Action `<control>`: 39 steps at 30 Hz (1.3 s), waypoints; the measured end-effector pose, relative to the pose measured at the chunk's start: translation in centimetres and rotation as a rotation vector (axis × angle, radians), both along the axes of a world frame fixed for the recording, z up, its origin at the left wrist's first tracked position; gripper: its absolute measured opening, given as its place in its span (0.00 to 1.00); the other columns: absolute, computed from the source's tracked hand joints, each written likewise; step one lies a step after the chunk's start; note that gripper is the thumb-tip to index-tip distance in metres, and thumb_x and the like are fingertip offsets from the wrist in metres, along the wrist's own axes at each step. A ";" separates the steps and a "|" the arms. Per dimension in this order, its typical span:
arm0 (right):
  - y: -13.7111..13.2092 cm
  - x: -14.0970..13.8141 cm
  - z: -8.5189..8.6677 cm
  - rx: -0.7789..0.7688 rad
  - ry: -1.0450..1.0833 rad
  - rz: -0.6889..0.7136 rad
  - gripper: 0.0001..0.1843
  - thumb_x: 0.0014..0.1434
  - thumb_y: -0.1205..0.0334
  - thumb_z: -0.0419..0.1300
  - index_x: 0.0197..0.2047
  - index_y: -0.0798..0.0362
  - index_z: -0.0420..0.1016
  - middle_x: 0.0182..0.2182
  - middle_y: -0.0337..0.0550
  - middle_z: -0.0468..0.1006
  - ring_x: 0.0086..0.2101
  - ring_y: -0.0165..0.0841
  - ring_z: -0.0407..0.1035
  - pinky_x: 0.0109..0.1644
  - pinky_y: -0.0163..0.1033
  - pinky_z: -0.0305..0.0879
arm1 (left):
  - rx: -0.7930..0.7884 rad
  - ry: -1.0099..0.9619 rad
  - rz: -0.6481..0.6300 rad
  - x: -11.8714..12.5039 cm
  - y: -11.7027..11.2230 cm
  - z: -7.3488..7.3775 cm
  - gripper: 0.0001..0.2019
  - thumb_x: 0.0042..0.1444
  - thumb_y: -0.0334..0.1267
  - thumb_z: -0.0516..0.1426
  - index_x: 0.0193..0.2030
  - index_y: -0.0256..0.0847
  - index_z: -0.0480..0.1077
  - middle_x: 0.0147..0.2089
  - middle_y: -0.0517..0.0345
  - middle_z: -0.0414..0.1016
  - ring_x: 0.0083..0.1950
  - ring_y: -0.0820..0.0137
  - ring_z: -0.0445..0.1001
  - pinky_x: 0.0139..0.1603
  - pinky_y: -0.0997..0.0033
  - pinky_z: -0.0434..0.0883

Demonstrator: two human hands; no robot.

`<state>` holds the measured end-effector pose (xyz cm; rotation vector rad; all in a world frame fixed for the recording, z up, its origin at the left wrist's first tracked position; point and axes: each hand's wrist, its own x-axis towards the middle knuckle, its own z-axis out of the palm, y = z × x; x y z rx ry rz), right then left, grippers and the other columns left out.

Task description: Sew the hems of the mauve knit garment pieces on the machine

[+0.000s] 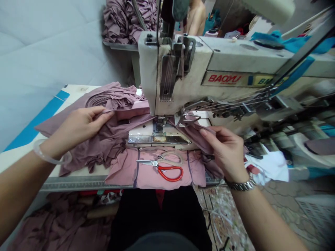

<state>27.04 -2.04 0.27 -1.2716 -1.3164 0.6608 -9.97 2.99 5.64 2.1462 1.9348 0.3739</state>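
A length of mauve fabric (131, 113) passes under the needle area of an industrial sewing machine (180, 83). On the left, my left hand (86, 125) pinches its edge between thumb and fingers. To the right of the presser foot (161, 122), my right hand (225, 146) grips the fabric between thumb and fingers. Scissors (170, 173) with one red handle loop lie on folded pink cloth (146, 177) at the table's front edge, between my hands. More mauve fabric is bunched beneath and behind my left hand.
A heap of mauve cloth (120, 21) sits on a surface behind the machine. Another person's bare limb (196, 19) shows at the back. White cloth (272, 165) hangs at the right. More fabric (65, 223) lies below the table at left, beside a tiled wall.
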 end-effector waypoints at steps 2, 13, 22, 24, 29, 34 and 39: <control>-0.3 0.0 -0.3 -0.006 0.262 0.006 0.09 0.53 0.55 0.69 0.34 0.49 0.76 0.31 0.36 0.78 0.31 0.29 0.72 0.40 0.37 0.71 | -0.021 -0.037 -0.017 1.1 -0.4 0.2 0.19 0.64 0.50 0.47 0.30 0.37 0.64 0.23 0.66 0.59 0.28 0.77 0.57 0.31 0.80 0.54; -2.6 4.0 -1.9 -0.076 0.582 -0.045 0.12 0.63 0.51 0.57 0.41 0.47 0.76 0.38 0.41 0.80 0.34 0.35 0.76 0.36 0.44 0.76 | -0.143 0.059 0.158 -3.7 -1.7 -0.5 0.18 0.61 0.48 0.50 0.48 0.40 0.73 0.39 0.59 0.78 0.35 0.69 0.71 0.37 0.75 0.63; -0.3 -4.6 -0.3 0.385 -0.982 0.518 0.14 0.62 0.71 0.57 0.51 0.58 0.74 0.53 0.57 0.74 0.51 0.45 0.69 0.51 0.51 0.71 | 0.076 -0.277 -0.526 5.3 -3.4 -1.9 0.23 0.63 0.52 0.53 0.56 0.38 0.70 0.50 0.45 0.76 0.45 0.65 0.75 0.44 0.66 0.73; 0.6 -4.6 -0.5 0.494 -1.273 0.439 0.18 0.63 0.74 0.53 0.55 0.63 0.71 0.54 0.62 0.72 0.50 0.47 0.68 0.48 0.52 0.70 | 0.312 0.013 -0.685 7.0 -3.3 -3.9 0.21 0.63 0.44 0.56 0.60 0.39 0.68 0.54 0.42 0.73 0.51 0.59 0.73 0.50 0.59 0.71; 1.1 -2.9 -0.8 0.639 -1.380 0.403 0.19 0.65 0.74 0.51 0.58 0.64 0.69 0.50 0.58 0.75 0.46 0.42 0.69 0.45 0.48 0.70 | 0.629 0.348 -0.642 7.9 -4.4 -6.1 0.19 0.63 0.27 0.50 0.60 0.40 0.68 0.49 0.45 0.74 0.46 0.61 0.72 0.45 0.60 0.70; 0.3 -4.0 -1.6 0.644 -1.316 0.396 0.20 0.65 0.69 0.54 0.58 0.67 0.68 0.55 0.60 0.72 0.54 0.46 0.65 0.56 0.51 0.66 | 0.562 0.409 -0.551 8.7 -6.3 -5.1 0.21 0.63 0.28 0.49 0.62 0.38 0.66 0.54 0.43 0.72 0.50 0.58 0.71 0.48 0.56 0.69; -0.2 -5.8 -2.3 0.574 -1.277 0.283 0.20 0.64 0.68 0.54 0.57 0.68 0.69 0.52 0.60 0.74 0.53 0.48 0.66 0.53 0.53 0.67 | 0.554 0.435 -0.445 10.2 -6.9 -5.0 0.20 0.63 0.30 0.50 0.61 0.41 0.67 0.54 0.44 0.71 0.51 0.57 0.70 0.49 0.53 0.67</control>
